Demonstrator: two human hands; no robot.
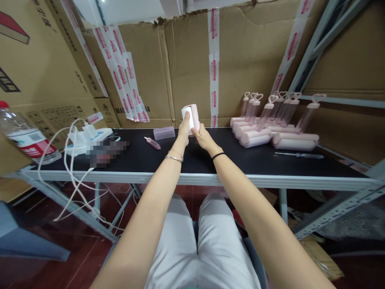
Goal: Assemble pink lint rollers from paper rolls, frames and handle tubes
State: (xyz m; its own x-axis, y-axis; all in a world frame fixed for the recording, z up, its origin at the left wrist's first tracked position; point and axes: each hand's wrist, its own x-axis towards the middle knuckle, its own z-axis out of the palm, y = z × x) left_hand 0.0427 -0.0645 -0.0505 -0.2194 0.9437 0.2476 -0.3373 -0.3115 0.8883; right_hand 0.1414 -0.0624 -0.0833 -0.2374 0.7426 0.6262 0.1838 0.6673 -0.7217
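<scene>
Both my hands hold up a pale pink roller cylinder (pixel 191 114) above the black tabletop (pixel 240 156). My left hand (pixel 184 130) grips its left side with a finger over the white end. My right hand (pixel 202 136) grips it from below right. On the table just left of my hands lie a small pink handle piece (pixel 152 143) and a clear plastic cover (pixel 164 133).
A pile of finished pink rollers with heart-topped clear handles (pixel 270 128) lies at the right, with a screwdriver (pixel 299 155) in front. At left sit a white charger with cables (pixel 86 138) and a water bottle (pixel 22 136). Cardboard boxes (pixel 240 60) wall the back.
</scene>
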